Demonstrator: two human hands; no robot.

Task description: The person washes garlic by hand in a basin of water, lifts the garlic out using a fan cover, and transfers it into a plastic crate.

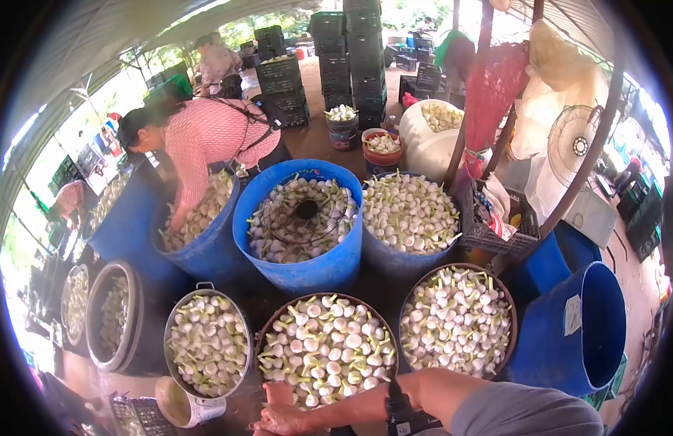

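Both hands (pixel 278 414) seemingly clasped below garlic tub (pixel 326 350).

Four blue barrels (pixel 300 272) of garlic, four metal pots (pixel 208 341), one tipped barrel (pixel 569 334).

Blue barrel (pixel 307 272) at centre holds white bulbs with a round wire grille (pixel 304 216) lying on them. Second blue barrel (pixel 206 254) to its left; a person in a pink top (pixel 206 134) bends over it, arm inside. Steel pot (pixel 208 341) of bulbs at lower left. Empty blue barrel (pixel 591 330) tipped on its side at right. Black crates (pixel 355 51) stacked behind. Fan (pixel 573 145) at right.
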